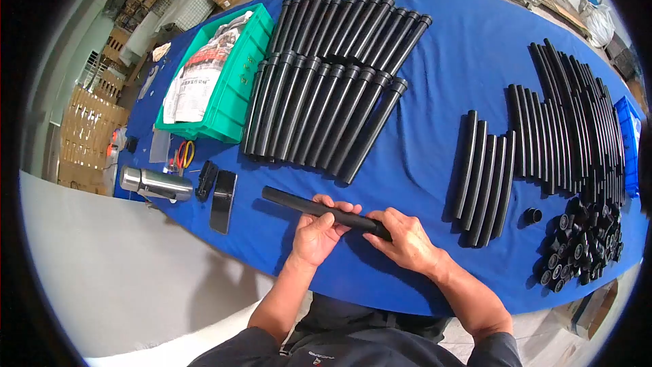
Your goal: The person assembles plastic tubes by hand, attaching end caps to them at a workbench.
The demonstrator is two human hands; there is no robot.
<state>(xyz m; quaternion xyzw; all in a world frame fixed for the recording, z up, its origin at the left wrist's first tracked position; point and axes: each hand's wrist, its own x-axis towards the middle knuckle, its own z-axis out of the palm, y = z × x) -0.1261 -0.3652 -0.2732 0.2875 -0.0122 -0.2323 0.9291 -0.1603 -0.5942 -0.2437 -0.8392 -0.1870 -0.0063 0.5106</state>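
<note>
A black tube (285, 198) lies across both my hands above the near edge of the blue cloth, its left end pointing away to the upper left. My left hand (320, 230) is wrapped round its middle from below, thumb on top. At the tube's right end my right hand (405, 239) closes over a black end piece (379, 230), mostly covered by the fingers. Ahead lie two rows of black tubes with caps (326, 112) on their far ends. To the right are plain black tubes (485, 183) and a heap of small black caps (577, 248).
A green crate (227, 95) holding newspaper (204, 71) stands at the back left. Nearer are a steel flask (157, 183), scissors (184, 154) and a phone-like black slab (223, 202). One loose cap (533, 215) sits beside the heap. A blue bin (629, 143) is at the far right.
</note>
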